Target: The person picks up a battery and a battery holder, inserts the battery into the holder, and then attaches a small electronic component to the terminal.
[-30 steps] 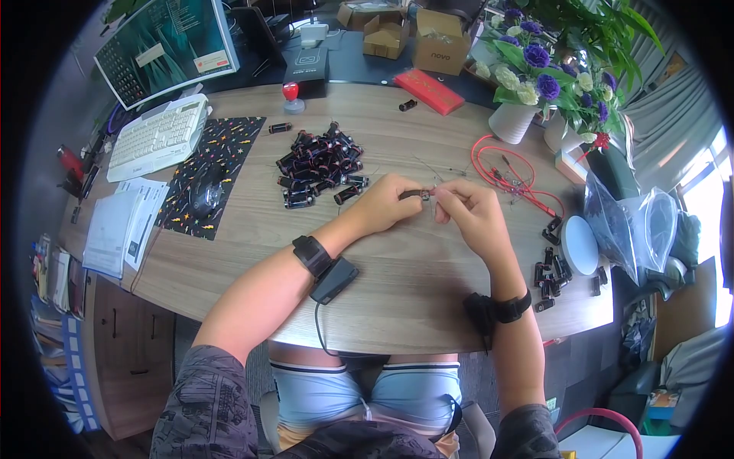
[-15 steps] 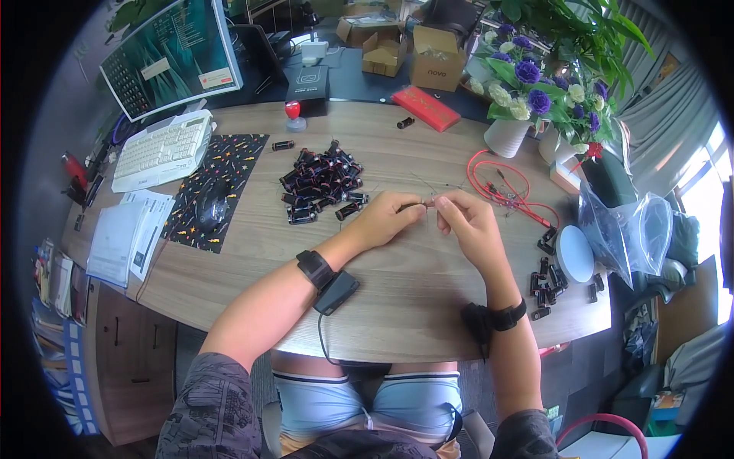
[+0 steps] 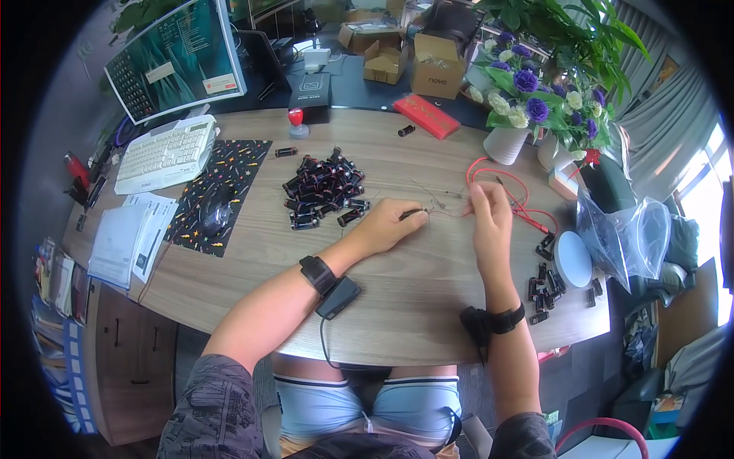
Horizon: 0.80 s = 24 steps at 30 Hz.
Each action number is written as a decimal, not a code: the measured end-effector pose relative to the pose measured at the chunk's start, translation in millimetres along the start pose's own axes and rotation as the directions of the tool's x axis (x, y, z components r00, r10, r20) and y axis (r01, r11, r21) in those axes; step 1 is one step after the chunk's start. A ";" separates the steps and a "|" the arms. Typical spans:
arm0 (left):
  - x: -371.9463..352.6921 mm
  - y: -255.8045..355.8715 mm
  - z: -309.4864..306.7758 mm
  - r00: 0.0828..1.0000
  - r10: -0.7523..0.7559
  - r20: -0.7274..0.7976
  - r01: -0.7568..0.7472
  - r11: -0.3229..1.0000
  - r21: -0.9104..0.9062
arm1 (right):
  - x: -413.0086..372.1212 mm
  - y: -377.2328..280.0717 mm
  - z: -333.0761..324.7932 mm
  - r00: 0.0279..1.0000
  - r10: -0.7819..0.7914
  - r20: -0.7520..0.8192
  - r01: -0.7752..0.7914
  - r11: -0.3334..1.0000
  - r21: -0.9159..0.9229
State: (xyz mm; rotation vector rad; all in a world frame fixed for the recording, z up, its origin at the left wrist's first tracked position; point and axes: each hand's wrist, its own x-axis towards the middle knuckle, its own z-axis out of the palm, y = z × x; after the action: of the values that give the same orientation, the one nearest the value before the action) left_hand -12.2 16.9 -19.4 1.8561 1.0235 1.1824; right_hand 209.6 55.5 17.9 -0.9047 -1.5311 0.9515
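Note:
Near the middle of the desk, my left hand (image 3: 394, 225) pinches a small black cylindrical component (image 3: 410, 215) with thin wires reaching out to the right. My right hand (image 3: 490, 218) is raised a little to the right, its thumb and fingers pressed together; a thin reddish wire runs toward its fingertips, but its end is too small to make out. Left of my left hand lies a pile of black cylindrical components (image 3: 325, 183). Behind my right hand is a coiled red cable (image 3: 527, 208) with small wired parts beside it.
A smaller group of black components (image 3: 547, 287) lies at the right, near a round light-blue lid (image 3: 573, 258) and a clear plastic bag (image 3: 627, 233). A keyboard (image 3: 168, 153) and mouse (image 3: 216, 213) are at the left. White flower pots (image 3: 506, 144) stand at the back right.
My right hand has moved right, away from my left hand, and thin wire now shows between them. My left hand has shifted only slightly. The camera view has shifted a little.

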 end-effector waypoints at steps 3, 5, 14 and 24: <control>1.0 -2.5 1.8 0.999 0.009 -0.044 -0.010 1.000 -0.011 | 2.7 -3.0 -10.2 0.999 -0.011 -0.037 0.009 0.998 -0.058; 2.4 -5.3 3.8 0.998 -0.016 -0.056 0.014 0.999 -0.041 | 1.3 -9.7 -13.1 0.997 0.060 0.055 -0.053 0.992 -0.118; 2.8 -11.6 2.9 0.996 -0.038 -0.082 0.027 0.991 -0.128 | -2.2 -14.5 -3.4 0.915 0.276 0.293 -0.225 0.954 -0.197; 2.1 -9.4 4.3 0.999 0.048 -0.008 -0.048 0.998 0.040 | -3.7 -16.4 -1.4 0.956 0.129 0.265 -0.130 0.991 -0.016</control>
State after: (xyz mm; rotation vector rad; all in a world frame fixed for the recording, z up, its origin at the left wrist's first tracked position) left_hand -10.0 22.4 -28.2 1.9174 1.0192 1.2068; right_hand 210.5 45.8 31.7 -0.9127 -1.7107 1.2081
